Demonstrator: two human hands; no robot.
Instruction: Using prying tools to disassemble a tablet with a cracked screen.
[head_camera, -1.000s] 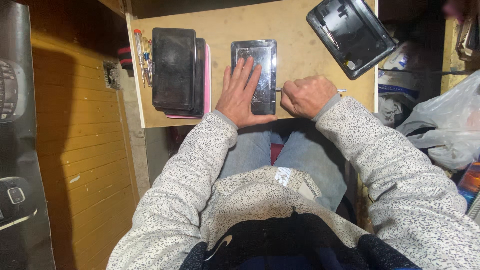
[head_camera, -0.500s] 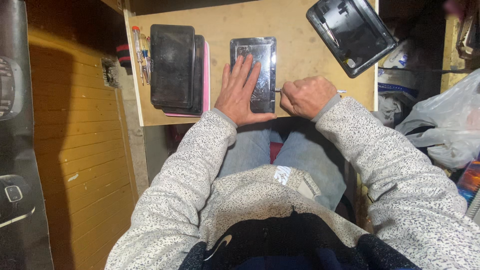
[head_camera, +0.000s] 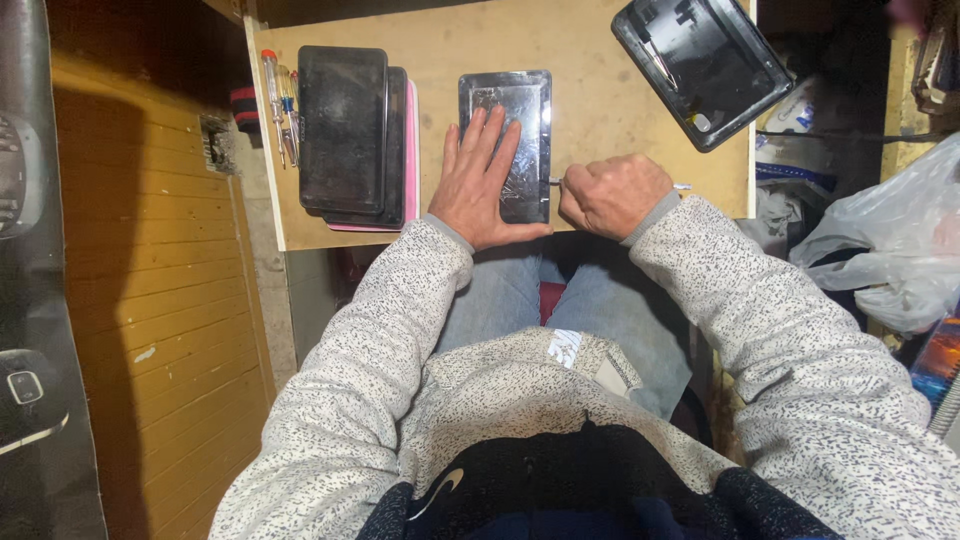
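Note:
A dark tablet (head_camera: 515, 110) lies flat near the front of a small plywood table (head_camera: 590, 90). My left hand (head_camera: 485, 185) rests palm-down on its lower half, fingers spread, pressing it to the board. My right hand (head_camera: 612, 195) is closed around a thin metal tool (head_camera: 556, 181); its tip touches the tablet's right edge and its other end sticks out past my wrist.
A stack of dark tablets on a pink one (head_camera: 355, 135) lies left, with screwdrivers (head_camera: 278, 105) beside it. A black device shell (head_camera: 700, 65) sits at the table's right corner. A plastic bag (head_camera: 890, 240) is to the right, wooden planking (head_camera: 170, 300) to the left.

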